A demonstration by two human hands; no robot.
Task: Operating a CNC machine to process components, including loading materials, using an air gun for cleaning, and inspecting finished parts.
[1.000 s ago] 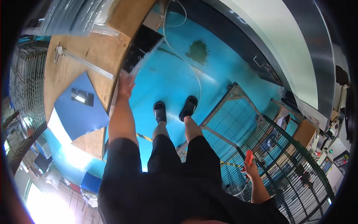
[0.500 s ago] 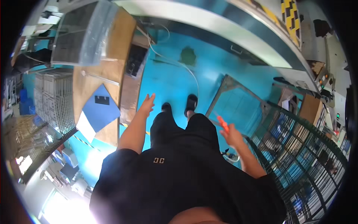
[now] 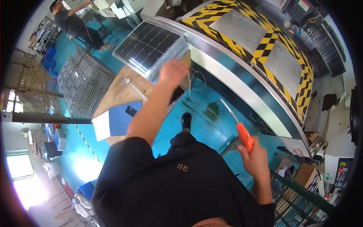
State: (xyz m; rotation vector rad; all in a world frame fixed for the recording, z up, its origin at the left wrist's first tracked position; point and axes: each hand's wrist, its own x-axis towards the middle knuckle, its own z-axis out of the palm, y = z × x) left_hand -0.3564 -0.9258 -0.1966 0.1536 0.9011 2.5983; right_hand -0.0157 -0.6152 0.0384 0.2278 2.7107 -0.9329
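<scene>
My left hand (image 3: 174,72) reaches forward over the table's far end, fingers extended and slightly blurred, with nothing visible in it. Under and beyond it lies a dark panel with a pale grid (image 3: 149,44), edged by clear plastic wrap. Whether the hand touches it I cannot tell. In my right hand (image 3: 256,159), closed round its orange handle, is a tool with a slim metal blade (image 3: 245,137); the blade points up and left over the floor. On the wooden table (image 3: 109,92) lie a caliper-like metal tool (image 3: 135,88) and a blue sheet (image 3: 120,120) with a small black piece (image 3: 131,111).
A long machine (image 3: 242,53) with yellow-black striped tape spans the far right. Stacked grey racks (image 3: 85,81) stand left of the table. A black wire rack (image 3: 298,193) is at lower right. Another person (image 3: 77,24) works at far left. A pale hose (image 3: 206,108) crosses the blue floor.
My view has shifted toward the table and machine. My left hand has moved forward to the dark panel. The orange-handled tool is now raised and more plainly visible in my right hand.
</scene>
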